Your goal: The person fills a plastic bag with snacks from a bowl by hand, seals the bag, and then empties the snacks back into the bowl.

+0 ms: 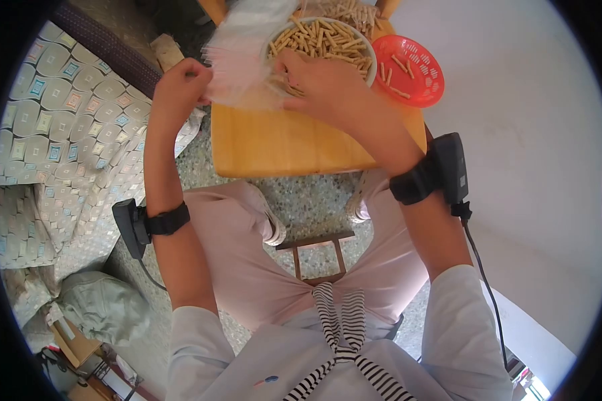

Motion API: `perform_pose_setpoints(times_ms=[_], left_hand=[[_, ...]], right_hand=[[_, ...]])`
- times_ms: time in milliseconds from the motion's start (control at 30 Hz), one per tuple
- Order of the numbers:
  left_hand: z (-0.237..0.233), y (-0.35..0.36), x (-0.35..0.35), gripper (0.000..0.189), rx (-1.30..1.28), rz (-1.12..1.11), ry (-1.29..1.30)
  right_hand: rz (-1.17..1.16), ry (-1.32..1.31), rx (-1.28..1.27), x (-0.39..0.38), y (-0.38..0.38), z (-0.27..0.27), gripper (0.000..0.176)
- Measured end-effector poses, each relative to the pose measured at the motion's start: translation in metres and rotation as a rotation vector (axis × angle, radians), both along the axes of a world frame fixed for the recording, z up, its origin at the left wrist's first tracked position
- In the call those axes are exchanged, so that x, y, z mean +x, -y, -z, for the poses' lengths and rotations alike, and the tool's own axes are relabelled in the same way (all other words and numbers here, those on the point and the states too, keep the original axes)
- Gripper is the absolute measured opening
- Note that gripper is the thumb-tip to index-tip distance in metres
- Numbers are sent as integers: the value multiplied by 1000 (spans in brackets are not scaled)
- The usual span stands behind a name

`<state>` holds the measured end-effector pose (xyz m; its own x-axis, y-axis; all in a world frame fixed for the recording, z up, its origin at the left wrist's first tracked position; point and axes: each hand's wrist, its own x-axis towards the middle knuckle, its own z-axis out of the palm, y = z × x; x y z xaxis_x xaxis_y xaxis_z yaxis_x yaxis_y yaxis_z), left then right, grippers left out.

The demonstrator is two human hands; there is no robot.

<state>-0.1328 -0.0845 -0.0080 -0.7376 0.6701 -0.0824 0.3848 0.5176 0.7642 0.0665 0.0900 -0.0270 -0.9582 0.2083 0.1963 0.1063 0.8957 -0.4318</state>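
Note:
A thin, translucent plastic bag (244, 60) stretches between my two hands over the wooden chair seat (301, 144). My left hand (182, 87) pinches its left edge with curled fingers. On the bag's right side, my right hand (318, 83) has its fingers bent against the plastic, in front of a white bowl (373, 67). Many short, tan stick-shaped pieces (324, 43) fill this bowl. To its right, a red plastic basket (435, 83) holds several of the same sticks. The bag is partly blurred.
Behind the bowl lies a clear bag of more sticks (351, 13). Patterned cloth (67, 127) covers the left side, with a grey-green bag (104, 307) below it. A white wall (535, 134) stands at right. Black devices with cables are strapped to both forearms.

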Motion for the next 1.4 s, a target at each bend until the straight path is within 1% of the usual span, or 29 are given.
perform_pose_setpoints(times_ms=[33, 67, 100, 167, 200, 267, 300, 367, 400, 433, 467, 533, 567, 633, 667, 700, 733, 767, 800, 867, 900, 967, 1100, 1167, 1200, 1267, 1300, 1367, 1400], left_hand=[[-3, -4, 6, 25, 51, 42, 162], [-5, -7, 11, 25, 53, 41, 159], [-7, -10, 16, 21, 84, 71, 195], [-10, -13, 23, 18, 116, 100, 230], [-11, -15, 26, 17, 157, 154, 289], [-12, -16, 30, 16, 197, 209, 349], [-13, -18, 32, 17, 241, 235, 399], [-13, -19, 31, 18, 284, 263, 449], [-11, -19, 28, 16, 386, 226, 521], [-9, -18, 24, 14, 488, 188, 593], [-9, -16, 19, 14, 488, 188, 592], [-14, -14, 13, 17, 696, 134, 605], [-14, -13, 12, 17, 696, 134, 605], [-16, -14, 14, 22, 386, 61, 151], [-13, -15, 17, 22, 385, 61, 151], [-5, -15, 21, 24, 215, 104, -25], [2, -16, 26, 26, 44, 146, -198], [7, -18, 31, 26, 54, 181, -166], [9, -20, 34, 26, 53, 181, -165], [11, -26, 39, 25, 125, 240, -34], [12, -29, 43, 25, 127, 243, -33], [14, -31, 50, 25, 21, 310, 141], [24, -34, 56, 23, -25, 379, 107], [17, -36, 59, 24, -69, 376, 53], [16, -37, 58, 24, -69, 376, 54], [15, -41, 55, 30, 153, 380, 309], [13, -42, 56, 30, 152, 381, 310], [11, -42, 60, 40, 147, 382, 263], [15, -41, 61, 40, 148, 385, 266]], right_hand=[[24, -4, -71, -2, 3, -8, 56], [47, -7, -143, -2, 5, -13, 63], [47, -9, -141, -2, 5, -11, 63], [-47, -260, -12, 0, 4, -5, 74], [-48, -261, -11, 2, 4, -10, 74], [-126, 21, 13, 5, 3, -19, 69], [-125, 20, 14, 5, 3, -15, 69], [-168, -95, -53, 3, 3, -5, 49], [-168, -95, -53, 3, 6, -8, 49], [-178, -136, -143, 3, 10, -12, 40], [-188, -177, -232, 4, 14, -15, 33], [-212, -214, -281, 2, 25, -19, 31], [-236, -249, -330, 1, 28, -20, 29], [-218, -219, -270, 1, 27, -12, 26], [-200, -189, -209, 0, 26, -6, 23], [-199, -188, -210, 0, 22, 0, 23], [-175, -48, -115, 2, 14, 5, 19], [-152, 90, -19, 3, 7, 10, 16], [-152, 90, -20, 3, 5, 11, 16], [-159, 75, -19, 5, -2, 12, 15], [-156, 76, -18, 6, -6, 10, 15], [-198, 44, -14, 11, -13, 7, 17], [-141, -1, -73, 18, -29, 2, 18], [43, 95, -34, 19, -27, -7, 19], [43, 95, -34, 19, -27, -4, 19], [69, -10, 62, 18, -30, 8, 22], [70, -9, 61, 17, -30, 12, 22], [94, 30, 124, 16, -32, 20, 25], [97, 32, 124, 17, -32, 20, 25]])
